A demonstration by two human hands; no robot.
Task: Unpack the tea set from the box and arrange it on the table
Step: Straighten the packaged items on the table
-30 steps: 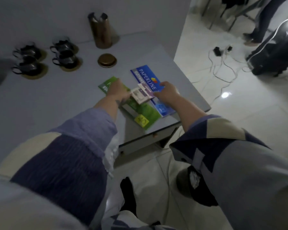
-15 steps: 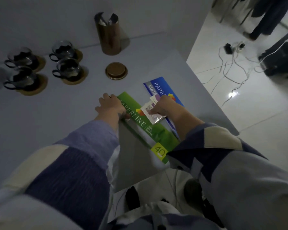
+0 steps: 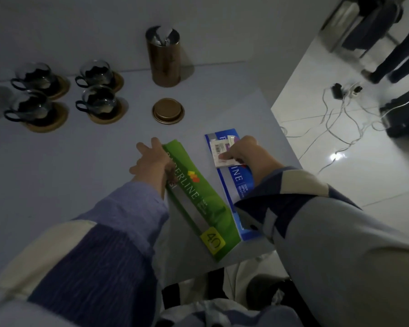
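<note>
Since a moment ago your right hand [image 3: 242, 151] has carried the small packets [image 3: 223, 152] off the green Paperline folder [image 3: 200, 199] and onto the blue Paperline folder [image 3: 234, 182] beside it, and the two folders now lie side by side with a strip of table [image 3: 57, 173] between their far ends. Your thumb and fingers pinch those packets against the blue cover. Your left hand [image 3: 151, 159] rests at the far left edge of the green folder, fingers straight and slightly spread on the table, the heel of the hand touching the folder's edge.

Taking the green folder as your landmark: the bronze lid [image 3: 168, 111] lies on the table just beyond its far end. Beyond the lid, near the wall, stands the tall bronze canister [image 3: 163, 59], upright and open, with something pale showing inside. Well to the far left of the folder sit four glass cups [image 3: 99, 100], each on its own round saucer [image 3: 108, 115], in two rows of two. Right of the folders the table ends, and cables [image 3: 335, 119] trail across the white floor tiles.
</note>
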